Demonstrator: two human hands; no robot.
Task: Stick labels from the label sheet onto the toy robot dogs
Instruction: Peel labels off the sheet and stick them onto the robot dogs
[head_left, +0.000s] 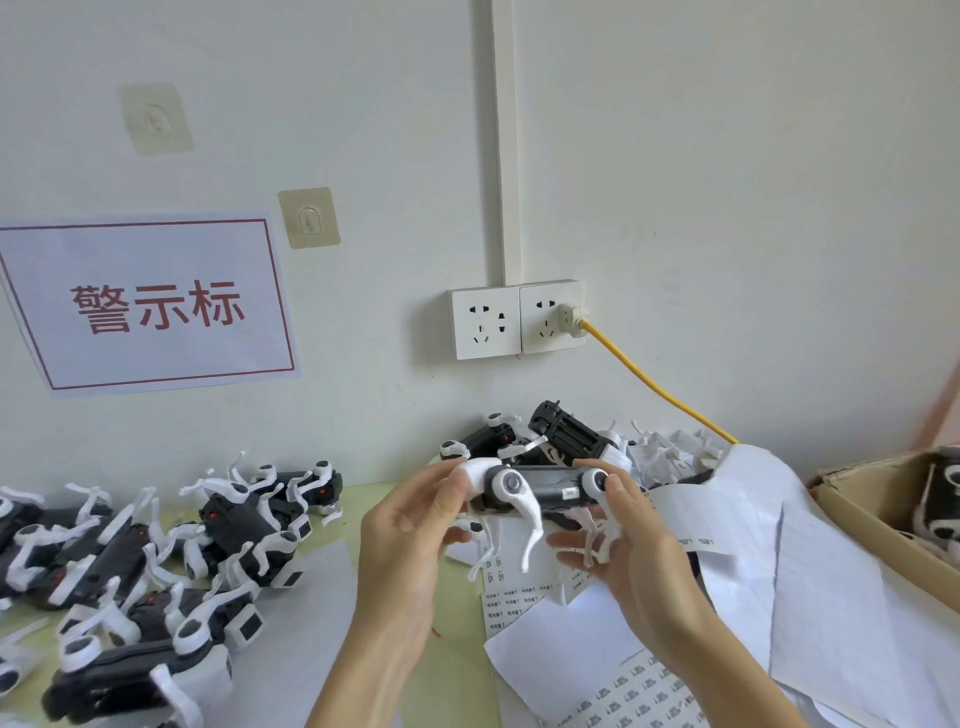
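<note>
The printing on the label sheets (631, 699) at the bottom is too small and blurred to read, and the frame's lower edge cuts them off. The cardboard box (878, 525) runs off the right edge, its contents only partly seen. Left-hand toy robot dogs (31, 530) are cropped at the left edge. The left hand (410, 525) hides the held dog's (540, 491) near end.

We see bright, even, soft light on the white wall (727, 156), with faint shadows only. Wide-angle distortion bends the wall sign (150, 304) and edges, and the whole picture looks slightly soft.
</note>
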